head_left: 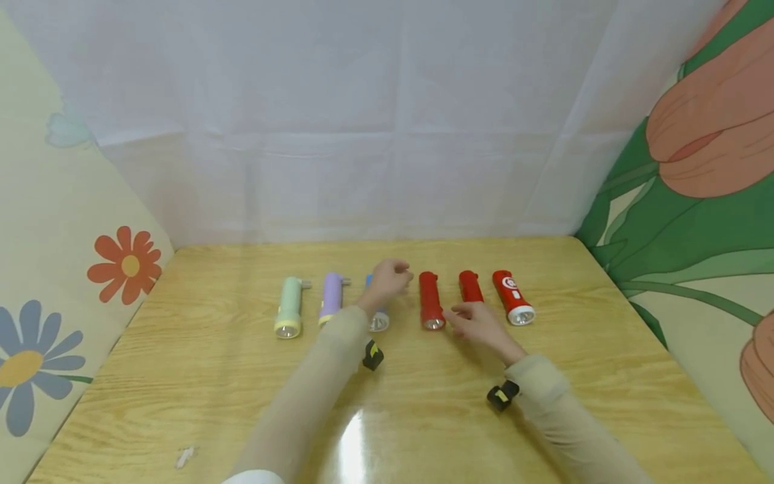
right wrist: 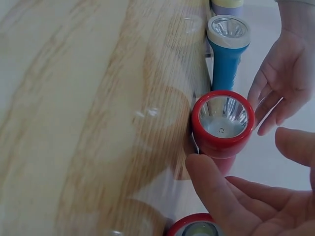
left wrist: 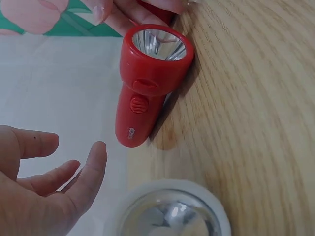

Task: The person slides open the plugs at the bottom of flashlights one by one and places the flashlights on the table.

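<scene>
Several flashlights lie in a row on the wooden table. My left hand (head_left: 387,284) hovers over the blue flashlight (head_left: 379,323), covering most of its body, with fingers loosely bent and holding nothing. Right of it lies a red flashlight (head_left: 431,296), lens toward me; in the left wrist view its switch faces up. My right hand (head_left: 478,327) is beside this red flashlight's head, fingertips close to its rim and thumb apart. Behind that hand, a second red flashlight (head_left: 471,286) is partly hidden. In the right wrist view, both hands flank the red flashlight's lens (right wrist: 224,118).
To the left lie a green flashlight (head_left: 291,302) and a purple flashlight (head_left: 332,296), both with plug prongs out. A red flashlight with a white rim (head_left: 510,296) ends the row at right. A white curtain (head_left: 375,134) hangs behind the table (head_left: 423,417).
</scene>
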### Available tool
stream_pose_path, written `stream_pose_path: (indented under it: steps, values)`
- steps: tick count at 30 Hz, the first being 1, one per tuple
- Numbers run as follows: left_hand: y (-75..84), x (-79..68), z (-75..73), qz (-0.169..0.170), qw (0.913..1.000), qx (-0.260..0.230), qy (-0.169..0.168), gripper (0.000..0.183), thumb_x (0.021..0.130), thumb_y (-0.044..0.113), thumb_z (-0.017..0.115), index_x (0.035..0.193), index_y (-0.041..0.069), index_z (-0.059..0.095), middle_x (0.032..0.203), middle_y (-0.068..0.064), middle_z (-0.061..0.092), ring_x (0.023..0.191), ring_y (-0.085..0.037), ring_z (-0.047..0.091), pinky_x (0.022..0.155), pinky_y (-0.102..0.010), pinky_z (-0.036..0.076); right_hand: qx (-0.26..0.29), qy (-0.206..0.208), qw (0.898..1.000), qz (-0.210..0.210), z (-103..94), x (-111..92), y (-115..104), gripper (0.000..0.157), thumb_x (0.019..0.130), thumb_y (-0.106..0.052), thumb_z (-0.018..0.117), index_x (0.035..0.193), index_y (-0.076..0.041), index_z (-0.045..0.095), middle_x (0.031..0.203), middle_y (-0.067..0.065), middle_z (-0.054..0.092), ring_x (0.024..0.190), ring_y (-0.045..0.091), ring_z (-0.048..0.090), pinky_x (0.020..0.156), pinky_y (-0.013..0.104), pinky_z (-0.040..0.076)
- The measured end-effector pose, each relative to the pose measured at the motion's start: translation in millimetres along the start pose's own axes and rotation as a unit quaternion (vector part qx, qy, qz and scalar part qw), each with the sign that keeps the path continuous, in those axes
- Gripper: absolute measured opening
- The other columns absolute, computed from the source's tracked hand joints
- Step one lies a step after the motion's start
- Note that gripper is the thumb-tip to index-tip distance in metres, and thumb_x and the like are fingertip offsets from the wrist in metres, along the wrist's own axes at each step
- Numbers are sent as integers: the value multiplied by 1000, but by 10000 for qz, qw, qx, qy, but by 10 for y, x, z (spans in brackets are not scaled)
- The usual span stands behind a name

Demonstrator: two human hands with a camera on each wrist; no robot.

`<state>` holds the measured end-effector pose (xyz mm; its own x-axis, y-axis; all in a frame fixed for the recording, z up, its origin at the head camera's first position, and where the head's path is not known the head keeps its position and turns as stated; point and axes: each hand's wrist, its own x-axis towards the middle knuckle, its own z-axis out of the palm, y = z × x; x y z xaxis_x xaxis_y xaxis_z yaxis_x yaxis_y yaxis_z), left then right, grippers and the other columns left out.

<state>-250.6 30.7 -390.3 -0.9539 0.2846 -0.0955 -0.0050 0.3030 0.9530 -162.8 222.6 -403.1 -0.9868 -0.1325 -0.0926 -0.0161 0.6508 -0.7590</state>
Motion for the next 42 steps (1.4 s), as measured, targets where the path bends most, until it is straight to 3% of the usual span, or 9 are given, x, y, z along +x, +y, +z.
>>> stream_pose_path:
  steps: [8,15,17,21,29,30,34,37,42]
  values:
    - [-58,192,24,-320,9994,161,14,36,88,3,54,123,-6,51,113,-20,58,87,-28,63,71,-32,54,-60,-49,9999,135,57,68,-22,36,91,-24,57,103,9,61,76,14,65,63,21,62,55,28,50]
    - [-976,1131,234,-210,9992,-318,-130,36,81,2,57,115,-11,52,90,-17,62,63,-24,63,55,-31,54,-109,-81,9996,256,102,93,-57,38,90,-24,59,107,11,60,74,11,65,62,20,61,55,28,50]
    - [-1058,1250,278,-447,9988,-64,-171,37,84,2,55,119,-7,52,96,-16,62,67,-26,64,60,-33,55,-138,-76,9994,303,106,103,-63,41,90,-23,59,111,11,58,76,12,65,63,20,62,56,28,51]
    - [-1272,1490,362,-505,9975,418,-257,44,79,-2,49,123,-6,51,95,-16,63,62,-26,64,57,-33,54,-236,-64,9988,424,111,121,-83,43,90,-25,58,113,12,57,76,11,65,64,19,61,58,29,51]
    - [-1682,1899,554,-427,9962,524,-549,42,82,0,43,123,-1,52,91,-15,60,57,-25,62,50,-33,53,-177,3,9982,570,147,144,-141,49,89,-25,60,117,14,53,82,14,66,60,19,62,54,29,52]
    - [-1655,1875,564,-394,9961,561,-546,42,82,0,42,122,-2,52,92,-16,60,58,-25,61,50,-33,53,-174,20,9981,587,151,148,-143,48,89,-24,60,117,14,53,81,14,66,59,19,62,54,29,52]
    - [-1220,1468,517,-311,9955,728,-526,45,76,-6,37,118,-10,52,91,-21,59,61,-27,61,51,-33,53,-176,25,9983,563,160,162,-146,41,89,-23,60,114,9,58,78,10,65,58,17,61,52,28,51]
    - [-688,1001,398,-583,9941,674,-624,41,76,-10,39,114,-11,55,89,-21,60,65,-28,61,57,-34,54,-293,55,9986,442,165,176,-134,35,89,-23,60,109,5,62,76,7,65,58,16,59,52,26,50]
    - [-120,480,293,-815,9923,686,-636,39,82,-10,38,118,-10,53,103,-24,60,81,-34,61,69,-39,54,-570,160,9980,207,162,194,-123,30,88,-23,62,103,3,67,75,6,65,60,13,55,55,25,46]
